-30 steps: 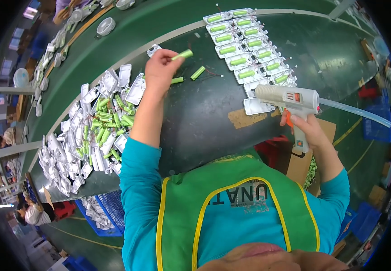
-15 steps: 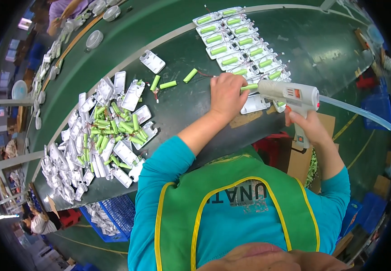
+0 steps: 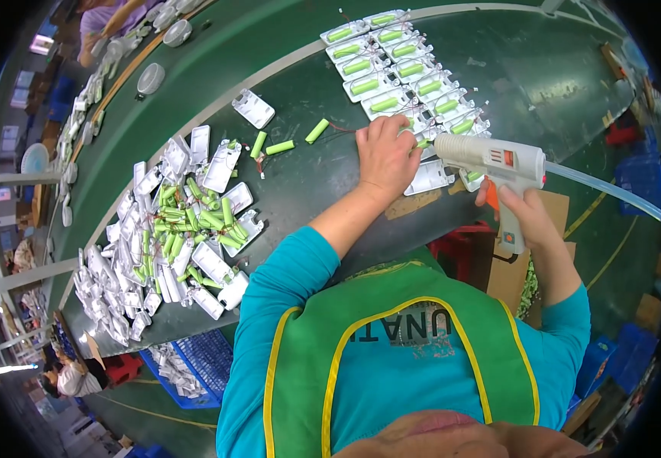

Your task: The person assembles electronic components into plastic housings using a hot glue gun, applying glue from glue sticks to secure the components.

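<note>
My right hand (image 3: 527,214) is wrapped round the handle of a white glue gun (image 3: 491,157), with a finger at its orange trigger. A clear glue stick (image 3: 605,187) sticks out of the gun's back end. My left hand (image 3: 386,156) is closed at the lower end of the rows of white plastic cases. Between its fingertips is a green battery cell (image 3: 422,143), mostly hidden, right by the gun's nozzle. Just below the nozzle lies a white plastic case (image 3: 430,177). Beyond my left hand, several cases (image 3: 365,85) in two rows each hold a green cell with thin wires.
At left lies a heap of white cases (image 3: 105,282) and green cells (image 3: 182,221). Loose cells (image 3: 317,131) and a lone case (image 3: 253,108) lie nearer the middle. A blue crate (image 3: 201,366) and a cardboard box (image 3: 510,278) stand below the bench (image 3: 307,191). Another person (image 3: 105,27) sits far left.
The green cell in my left hand has moved in toward the cases and shows less. The gun's nozzle stays close to it. The finger at the orange trigger has shifted, showing more of the trigger.
</note>
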The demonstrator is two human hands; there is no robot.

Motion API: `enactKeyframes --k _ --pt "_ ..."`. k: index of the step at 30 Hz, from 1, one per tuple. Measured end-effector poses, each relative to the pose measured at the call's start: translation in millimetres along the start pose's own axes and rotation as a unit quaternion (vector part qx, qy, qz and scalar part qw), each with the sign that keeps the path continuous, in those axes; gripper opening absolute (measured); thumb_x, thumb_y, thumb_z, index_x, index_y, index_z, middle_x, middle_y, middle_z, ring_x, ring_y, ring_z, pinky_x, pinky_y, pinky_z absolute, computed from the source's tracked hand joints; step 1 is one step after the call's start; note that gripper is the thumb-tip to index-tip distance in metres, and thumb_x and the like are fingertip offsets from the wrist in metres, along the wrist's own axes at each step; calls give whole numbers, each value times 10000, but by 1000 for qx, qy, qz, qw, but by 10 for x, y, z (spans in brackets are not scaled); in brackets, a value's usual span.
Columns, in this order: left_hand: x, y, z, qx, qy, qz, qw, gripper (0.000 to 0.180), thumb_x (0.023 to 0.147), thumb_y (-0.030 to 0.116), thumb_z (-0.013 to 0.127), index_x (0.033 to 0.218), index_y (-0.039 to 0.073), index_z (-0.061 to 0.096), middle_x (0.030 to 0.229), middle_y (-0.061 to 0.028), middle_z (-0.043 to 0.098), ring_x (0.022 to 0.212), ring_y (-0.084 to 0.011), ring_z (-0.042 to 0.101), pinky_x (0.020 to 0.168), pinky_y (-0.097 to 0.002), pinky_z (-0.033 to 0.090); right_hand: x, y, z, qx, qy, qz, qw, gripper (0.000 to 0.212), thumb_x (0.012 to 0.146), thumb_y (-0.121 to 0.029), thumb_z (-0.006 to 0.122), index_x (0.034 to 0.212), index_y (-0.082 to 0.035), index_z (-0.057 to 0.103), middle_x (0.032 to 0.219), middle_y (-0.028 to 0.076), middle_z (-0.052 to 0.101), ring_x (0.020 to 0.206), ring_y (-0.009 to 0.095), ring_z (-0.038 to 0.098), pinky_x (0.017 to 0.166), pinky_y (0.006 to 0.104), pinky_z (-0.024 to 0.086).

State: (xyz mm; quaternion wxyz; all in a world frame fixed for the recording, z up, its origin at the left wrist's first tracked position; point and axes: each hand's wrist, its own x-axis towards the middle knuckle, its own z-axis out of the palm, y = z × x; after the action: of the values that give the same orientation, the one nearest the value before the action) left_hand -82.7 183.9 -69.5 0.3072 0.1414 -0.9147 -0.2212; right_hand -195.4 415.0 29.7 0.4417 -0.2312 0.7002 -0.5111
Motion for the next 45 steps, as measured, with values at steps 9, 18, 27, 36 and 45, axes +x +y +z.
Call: enactKeyframes --k 9,18,27,36,45 --pt "-8 -19 9 -10 13 3 1000 149 668 166 774 735 150 642 1065 -11 574 1068 -259 495 854 -421 338 43 -23 23 23 18 -2 1000 404 899 -328 619 1144 -13 550 879 67 615 831 152 571 754 308 447" --pt "17 -155 -266 30 58 7 998 196 715 217 731 888 174 649 1021 -13 578 1011 -257 519 851 -423 344 -38 125 -68 -32 -7 -9 999 438 874 -319 609 1170 -1 548 912 84 617 825 167 584 709 300 460" --pt "-42 -1020 -1017 282 -65 -75 954 241 733 246 739 932 138 656 969 -37 608 958 -258 570 815 -432 380 -236 -35 -15 43 -46 1 998 562 828 -428 641 1225 -44 534 1023 69 639 915 138 590 691 261 465" --pt "-61 -772 -1056 25 -83 -103 991 143 739 213 705 842 117 679 803 -78 640 822 -298 619 734 -437 416 -337 115 145 -5 -69 42 997 420 892 -303 631 1197 -26 547 991 58 625 927 148 588 780 300 470" --pt "-316 9 -766 -19 -137 47 989 165 748 226 724 873 142 656 832 -24 590 864 -237 559 819 -396 368 -394 176 138 -24 -23 29 999 396 876 -259 678 1140 4 544 939 65 592 823 154 581 754 314 487"
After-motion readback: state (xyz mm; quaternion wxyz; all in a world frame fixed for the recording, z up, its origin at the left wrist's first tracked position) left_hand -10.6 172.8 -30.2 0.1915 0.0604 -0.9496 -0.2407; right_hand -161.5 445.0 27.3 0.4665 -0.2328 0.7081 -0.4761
